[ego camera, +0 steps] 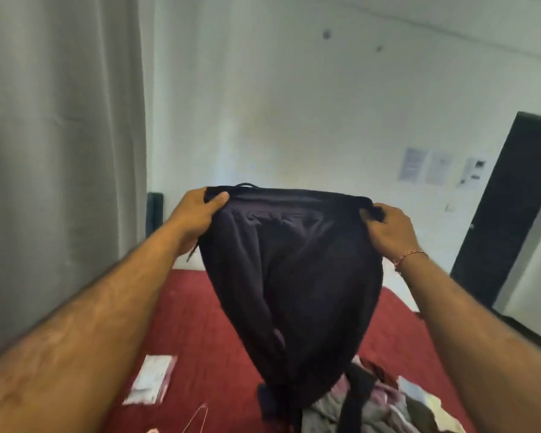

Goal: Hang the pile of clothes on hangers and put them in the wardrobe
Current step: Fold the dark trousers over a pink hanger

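1. I held a pair of dark trousers (289, 276) up by the waistband, stretched between both hands above the bed. The legs hung down, narrowing toward the pile of clothes (372, 404) below; the lower end met or overlapped that pile, and I could not tell which.
2. My left hand (197, 214) gripped the left end of the waistband, thumb curled over the top edge, fingers hidden behind the cloth. A drawstring (192, 253) dangled below that hand.
3. My right hand (388, 229) pinched the right end of the waistband, fingers curled round a bunched bit of fabric. A thin red thread bracelet (411, 256) sat on that wrist.
4. No brand or label readable on the trousers.
5. The pile lay on the red bedcover (200, 307): grey, pinkish and dark pieces, with a dark strap across it.
6. A thin wire hanger (197, 417) showed at the bottom edge, left of the pile, only partly in view.
7. A clear plastic packet (152, 379) lay flat on the cover, further left; any print on it was too blurred to read.
8. Three paper sheets (413, 165) were stuck on the white wall (278, 104); writing illegible.
9. Grey curtain (60, 135) at left, dark door (506, 214) at right.
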A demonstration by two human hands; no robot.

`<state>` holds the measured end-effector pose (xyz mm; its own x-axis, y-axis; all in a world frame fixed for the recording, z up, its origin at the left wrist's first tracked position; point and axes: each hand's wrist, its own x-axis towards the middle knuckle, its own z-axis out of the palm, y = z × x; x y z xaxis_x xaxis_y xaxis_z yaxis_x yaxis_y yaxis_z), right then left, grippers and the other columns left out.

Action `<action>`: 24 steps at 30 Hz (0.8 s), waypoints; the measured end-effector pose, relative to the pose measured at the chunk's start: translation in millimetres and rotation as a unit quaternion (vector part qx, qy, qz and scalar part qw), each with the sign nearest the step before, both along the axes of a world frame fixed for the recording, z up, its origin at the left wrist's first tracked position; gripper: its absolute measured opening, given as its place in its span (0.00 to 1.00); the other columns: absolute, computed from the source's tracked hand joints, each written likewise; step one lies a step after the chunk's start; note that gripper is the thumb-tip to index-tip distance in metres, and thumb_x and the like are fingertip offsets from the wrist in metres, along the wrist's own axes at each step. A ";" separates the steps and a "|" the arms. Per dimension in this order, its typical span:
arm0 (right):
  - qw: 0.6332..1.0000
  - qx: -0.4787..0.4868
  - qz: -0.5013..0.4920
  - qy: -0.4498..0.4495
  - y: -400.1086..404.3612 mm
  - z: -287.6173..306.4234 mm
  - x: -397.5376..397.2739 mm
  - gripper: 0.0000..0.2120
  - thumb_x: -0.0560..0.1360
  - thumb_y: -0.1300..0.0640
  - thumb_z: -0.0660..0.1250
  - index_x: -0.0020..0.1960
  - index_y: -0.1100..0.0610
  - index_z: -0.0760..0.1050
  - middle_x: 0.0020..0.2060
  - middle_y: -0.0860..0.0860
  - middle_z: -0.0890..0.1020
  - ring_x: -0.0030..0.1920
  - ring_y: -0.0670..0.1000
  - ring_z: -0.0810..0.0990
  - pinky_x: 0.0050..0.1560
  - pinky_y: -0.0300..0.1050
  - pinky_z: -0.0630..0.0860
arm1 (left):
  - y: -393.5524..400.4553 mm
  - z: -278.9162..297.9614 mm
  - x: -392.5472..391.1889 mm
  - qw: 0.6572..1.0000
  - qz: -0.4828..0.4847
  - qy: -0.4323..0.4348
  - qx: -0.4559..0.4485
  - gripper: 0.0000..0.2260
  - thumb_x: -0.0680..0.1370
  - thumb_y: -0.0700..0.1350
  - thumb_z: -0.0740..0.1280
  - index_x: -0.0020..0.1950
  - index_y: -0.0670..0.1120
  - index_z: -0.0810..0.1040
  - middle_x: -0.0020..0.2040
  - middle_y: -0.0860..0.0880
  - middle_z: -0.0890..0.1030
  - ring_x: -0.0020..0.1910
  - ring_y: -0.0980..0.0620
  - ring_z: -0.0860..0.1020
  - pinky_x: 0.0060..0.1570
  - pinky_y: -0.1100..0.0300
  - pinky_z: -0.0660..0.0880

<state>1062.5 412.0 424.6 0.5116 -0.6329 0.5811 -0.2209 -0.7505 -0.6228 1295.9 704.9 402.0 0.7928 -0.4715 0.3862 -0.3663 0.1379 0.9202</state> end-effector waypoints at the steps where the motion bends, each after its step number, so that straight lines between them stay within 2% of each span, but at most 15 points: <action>1: 1.000 -0.014 0.012 0.012 -4.1 17.8 -0.9 0.17 0.79 0.45 0.67 0.54 0.58 0.82 0.55 0.56 0.84 0.55 0.58 0.83 0.58 0.52 0.78 | 4.6 19.8 3.0 1.000 -0.020 -0.008 0.000 0.08 0.85 0.46 0.66 0.56 0.48 0.85 0.53 0.46 0.88 0.54 0.46 0.85 0.62 0.48 0.80; 3: 0.998 -0.014 0.042 0.033 -8.4 49.4 -1.5 0.17 0.79 0.43 0.68 0.57 0.56 0.82 0.58 0.53 0.84 0.56 0.55 0.83 0.62 0.55 0.78 | 12.9 55.4 6.7 0.999 -0.023 -0.038 0.025 0.11 0.86 0.46 0.63 0.57 0.46 0.85 0.53 0.47 0.88 0.55 0.46 0.85 0.61 0.48 0.80; 5: 0.996 0.024 0.075 0.045 -4.6 76.7 -4.3 0.13 0.81 0.50 0.68 0.58 0.57 0.83 0.52 0.53 0.86 0.53 0.56 0.85 0.59 0.54 0.81 | 21.4 88.3 6.8 0.995 -0.009 -0.078 0.061 0.12 0.86 0.49 0.63 0.59 0.47 0.85 0.53 0.48 0.87 0.55 0.46 0.85 0.61 0.48 0.80; 7: 0.993 0.054 0.101 0.012 -0.8 97.6 -5.9 0.10 0.82 0.58 0.69 0.60 0.60 0.83 0.51 0.56 0.87 0.52 0.58 0.86 0.55 0.53 0.82 | 27.3 113.5 7.2 0.986 0.021 -0.127 0.109 0.12 0.85 0.51 0.64 0.61 0.48 0.84 0.54 0.49 0.86 0.55 0.47 0.84 0.61 0.47 0.79; 9: 0.987 0.076 0.143 -0.025 5.4 112.9 -6.3 0.11 0.81 0.65 0.66 0.62 0.60 0.82 0.53 0.57 0.87 0.53 0.58 0.86 0.50 0.49 0.84 | 32.6 132.8 8.2 0.975 0.060 -0.161 0.140 0.11 0.83 0.50 0.67 0.60 0.46 0.84 0.53 0.48 0.86 0.53 0.47 0.83 0.59 0.48 0.80; 11: 0.975 0.097 0.194 -0.044 8.3 124.8 -9.9 0.15 0.81 0.70 0.64 0.62 0.57 0.83 0.54 0.55 0.87 0.56 0.57 0.85 0.46 0.44 0.83 | 37.7 147.2 6.1 0.971 0.083 -0.174 0.141 0.09 0.82 0.48 0.70 0.58 0.45 0.85 0.51 0.47 0.86 0.52 0.46 0.84 0.56 0.50 0.80; 12: 0.968 0.109 0.220 -0.055 10.6 129.8 -13.0 0.15 0.80 0.69 0.65 0.61 0.57 0.83 0.55 0.55 0.87 0.58 0.58 0.85 0.48 0.45 0.82 | 42.9 150.8 4.3 0.974 0.078 -0.165 0.136 0.08 0.82 0.46 0.70 0.57 0.45 0.85 0.50 0.47 0.87 0.53 0.45 0.84 0.55 0.51 0.80; 14: 0.944 0.135 0.287 -0.090 15.9 140.1 -25.8 0.13 0.80 0.68 0.68 0.63 0.61 0.82 0.57 0.59 0.86 0.60 0.62 0.84 0.55 0.52 0.83 | 57.5 155.3 -0.4 0.984 0.031 -0.143 0.103 0.08 0.83 0.45 0.69 0.58 0.44 0.85 0.52 0.45 0.87 0.55 0.44 0.85 0.55 0.52 0.81; 16: 0.905 0.162 0.366 -0.144 18.6 144.8 -42.9 0.14 0.79 0.68 0.67 0.64 0.66 0.80 0.58 0.63 0.84 0.60 0.64 0.83 0.61 0.55 0.81 | 73.9 152.4 -7.6 0.989 -0.059 -0.133 0.001 0.12 0.81 0.46 0.70 0.61 0.41 0.83 0.56 0.42 0.86 0.57 0.43 0.84 0.58 0.54 0.82; 18: 0.842 0.187 0.461 -0.207 20.4 142.6 -58.7 0.15 0.78 0.67 0.65 0.64 0.68 0.78 0.57 0.63 0.84 0.56 0.62 0.84 0.59 0.54 0.82 | 80.8 142.5 -12.5 0.978 -0.138 -0.114 -0.111 0.23 0.74 0.52 0.78 0.63 0.39 0.83 0.57 0.39 0.85 0.55 0.44 0.85 0.56 0.55 0.83; 20: 0.809 0.215 0.500 -0.222 20.4 133.7 -56.8 0.16 0.77 0.66 0.64 0.63 0.66 0.77 0.54 0.60 0.85 0.52 0.58 0.85 0.54 0.50 0.83 | 73.2 131.3 -16.2 0.974 -0.154 -0.080 -0.144 0.26 0.70 0.53 0.81 0.61 0.39 0.84 0.56 0.38 0.85 0.53 0.43 0.85 0.53 0.54 0.84; 22: 0.833 0.251 0.457 -0.183 17.4 121.8 -34.6 0.15 0.76 0.67 0.65 0.62 0.66 0.79 0.51 0.60 0.86 0.49 0.58 0.85 0.53 0.50 0.83 | 55.8 120.1 -14.9 0.990 -0.095 -0.043 -0.097 0.16 0.74 0.48 0.77 0.59 0.41 0.85 0.57 0.37 0.85 0.54 0.41 0.85 0.55 0.51 0.83; 24: 0.887 0.280 0.351 -0.110 10.7 106.7 -7.8 0.12 0.77 0.68 0.65 0.59 0.67 0.81 0.51 0.64 0.86 0.48 0.61 0.85 0.55 0.55 0.82 | 35.8 106.9 -7.8 0.999 0.044 0.007 -0.002 0.08 0.80 0.42 0.72 0.56 0.40 0.86 0.56 0.37 0.85 0.54 0.39 0.84 0.57 0.47 0.81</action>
<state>1054.7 422.7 531.3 0.8074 -0.4243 0.4099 0.3503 -0.2144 -0.9118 1288.1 740.7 509.0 0.8361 -0.3983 0.3771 -0.3648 0.1095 0.9246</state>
